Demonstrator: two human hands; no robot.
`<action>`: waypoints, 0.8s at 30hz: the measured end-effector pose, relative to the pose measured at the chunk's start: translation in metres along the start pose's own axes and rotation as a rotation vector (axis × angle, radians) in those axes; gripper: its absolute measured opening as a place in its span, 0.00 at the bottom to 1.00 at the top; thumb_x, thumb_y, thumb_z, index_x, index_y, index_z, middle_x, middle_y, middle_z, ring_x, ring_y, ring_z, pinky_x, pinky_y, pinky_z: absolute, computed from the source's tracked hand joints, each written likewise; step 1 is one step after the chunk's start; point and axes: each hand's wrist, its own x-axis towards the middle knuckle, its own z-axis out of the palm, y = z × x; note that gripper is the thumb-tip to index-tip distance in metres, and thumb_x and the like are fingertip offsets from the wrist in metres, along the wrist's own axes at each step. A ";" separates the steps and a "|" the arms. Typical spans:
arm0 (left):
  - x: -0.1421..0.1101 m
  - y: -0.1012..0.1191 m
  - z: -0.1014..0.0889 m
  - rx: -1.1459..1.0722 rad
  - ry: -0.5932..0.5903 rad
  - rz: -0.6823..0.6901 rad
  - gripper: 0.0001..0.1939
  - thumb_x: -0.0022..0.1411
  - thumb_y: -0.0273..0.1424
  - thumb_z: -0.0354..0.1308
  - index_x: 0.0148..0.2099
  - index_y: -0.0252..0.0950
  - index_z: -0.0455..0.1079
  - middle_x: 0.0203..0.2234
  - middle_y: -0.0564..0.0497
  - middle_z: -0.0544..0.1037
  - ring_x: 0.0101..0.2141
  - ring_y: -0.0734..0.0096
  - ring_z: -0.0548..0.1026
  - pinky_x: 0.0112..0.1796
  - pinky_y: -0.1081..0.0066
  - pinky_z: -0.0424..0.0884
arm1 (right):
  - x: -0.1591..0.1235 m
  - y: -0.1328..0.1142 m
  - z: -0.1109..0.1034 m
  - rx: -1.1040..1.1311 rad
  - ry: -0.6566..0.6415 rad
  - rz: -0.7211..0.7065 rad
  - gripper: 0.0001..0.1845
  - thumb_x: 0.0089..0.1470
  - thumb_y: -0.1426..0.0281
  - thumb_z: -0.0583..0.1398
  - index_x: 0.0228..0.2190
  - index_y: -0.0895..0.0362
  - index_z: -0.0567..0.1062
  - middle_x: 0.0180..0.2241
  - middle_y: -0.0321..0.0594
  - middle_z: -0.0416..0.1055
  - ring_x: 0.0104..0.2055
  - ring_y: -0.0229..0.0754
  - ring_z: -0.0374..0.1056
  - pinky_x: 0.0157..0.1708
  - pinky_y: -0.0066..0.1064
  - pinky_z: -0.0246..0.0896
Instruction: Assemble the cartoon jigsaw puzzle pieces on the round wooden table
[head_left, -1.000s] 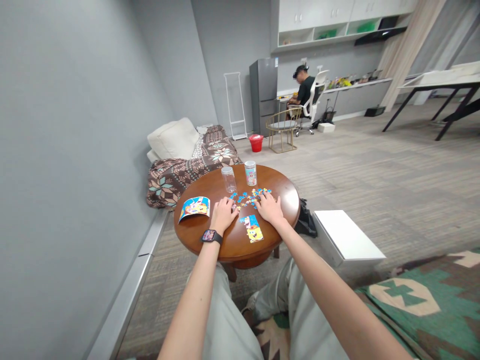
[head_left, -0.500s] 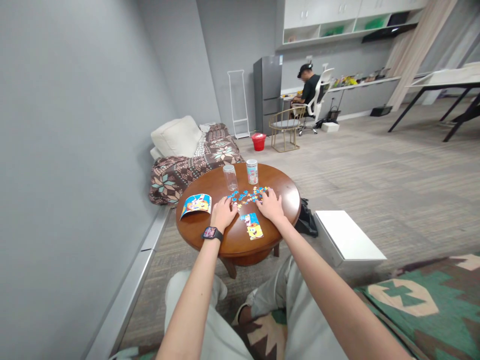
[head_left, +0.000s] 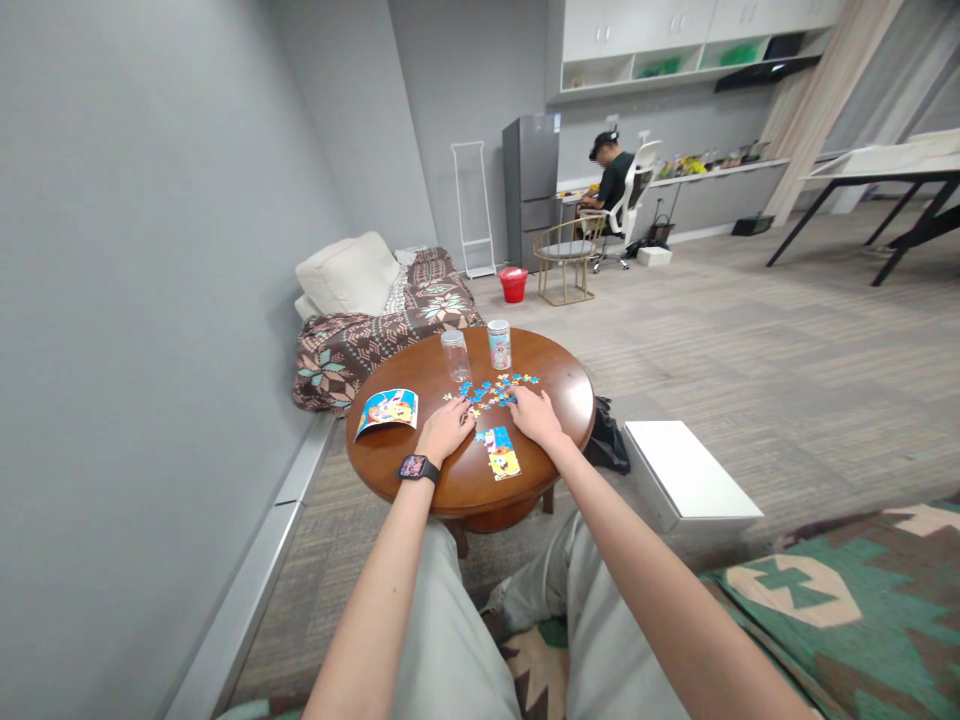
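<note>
Loose jigsaw puzzle pieces (head_left: 487, 392), mostly blue and yellow, lie scattered on a round wooden table (head_left: 405, 470). At their left edge rests my left hand (head_left: 446, 430), fingers stretched over the tabletop by a few pieces. My right hand (head_left: 534, 415) touches the pieces on the right side, its fingers apart and fingertips among them. Between and below both hands is a partly joined cartoon puzzle (head_left: 501, 453). A curved picture sheet (head_left: 386, 410) stands left of my left hand. Behind the pieces are a clear jar (head_left: 455, 357) and a can with a printed label (head_left: 499, 346).
A patterned, covered couch (head_left: 375, 345) stands beyond the table at left. A white box (head_left: 690, 468) and black bag (head_left: 609, 437) are on the floor at right. Farther back are a red bucket (head_left: 514, 285), a wire chair (head_left: 566, 255) and a seated person (head_left: 615, 180).
My right hand has drawn slightly back and left across the pieces, its fingers less spread. My left hand stays nearly in place. The whole view has shifted slightly.
</note>
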 end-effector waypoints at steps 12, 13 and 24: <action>0.000 -0.004 0.006 0.126 0.086 -0.129 0.22 0.71 0.36 0.45 0.57 0.28 0.71 0.60 0.35 0.72 0.62 0.53 0.66 0.65 0.55 0.55 | 0.012 0.022 0.013 0.429 0.225 0.027 0.22 0.48 0.84 0.52 0.43 0.56 0.73 0.46 0.44 0.72 0.50 0.44 0.73 0.54 0.39 0.67; -0.001 -0.004 0.005 0.115 0.082 -0.108 0.21 0.71 0.36 0.45 0.56 0.30 0.71 0.59 0.37 0.72 0.62 0.54 0.66 0.65 0.55 0.55 | 0.011 0.021 0.011 0.381 0.228 0.029 0.22 0.48 0.83 0.52 0.43 0.56 0.74 0.46 0.45 0.73 0.51 0.44 0.72 0.56 0.40 0.65; -0.003 0.001 -0.005 -0.007 -0.001 -0.032 0.23 0.66 0.28 0.48 0.62 0.36 0.66 0.61 0.43 0.71 0.63 0.59 0.66 0.67 0.51 0.51 | 0.003 0.005 0.000 0.062 0.044 -0.002 0.22 0.55 0.72 0.60 0.53 0.55 0.72 0.57 0.46 0.72 0.61 0.49 0.65 0.65 0.47 0.50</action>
